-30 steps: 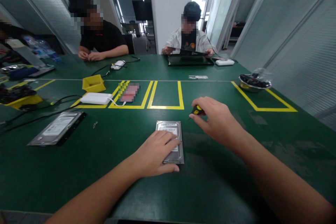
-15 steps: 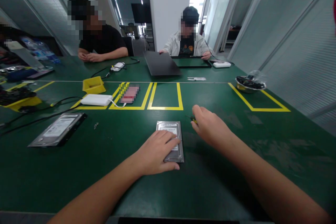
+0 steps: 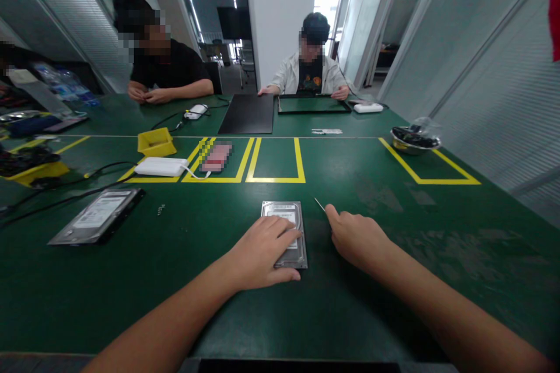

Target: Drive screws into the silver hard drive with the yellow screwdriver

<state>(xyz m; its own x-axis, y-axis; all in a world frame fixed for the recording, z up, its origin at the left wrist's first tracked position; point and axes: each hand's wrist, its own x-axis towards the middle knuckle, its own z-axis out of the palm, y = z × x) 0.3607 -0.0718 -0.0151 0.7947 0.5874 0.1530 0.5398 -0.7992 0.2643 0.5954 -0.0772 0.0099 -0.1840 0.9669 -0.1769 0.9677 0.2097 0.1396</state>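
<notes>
A silver hard drive (image 3: 284, 215) lies flat on the green table (image 3: 219, 303) in front of me. My left hand (image 3: 262, 250) rests flat on its near half, fingers spread over the label. My right hand (image 3: 356, 239) is closed around a small screwdriver, just right of the drive. Only the thin metal tip of the screwdriver (image 3: 319, 204) shows past my fingers; the handle is hidden in my fist.
A second hard drive (image 3: 97, 215) lies at the left with loose screws (image 3: 161, 207) beside it. Yellow tape boxes, a yellow tray (image 3: 156, 141), a white power bank (image 3: 161, 166) and cables sit beyond. A metal bowl (image 3: 415, 139) stands far right. Two people sit across the table.
My right hand drew back toward me and turned, so the screwdriver's yellow-black handle vanished into my fist and its tip now points away. The far person laid a dark panel flat.
</notes>
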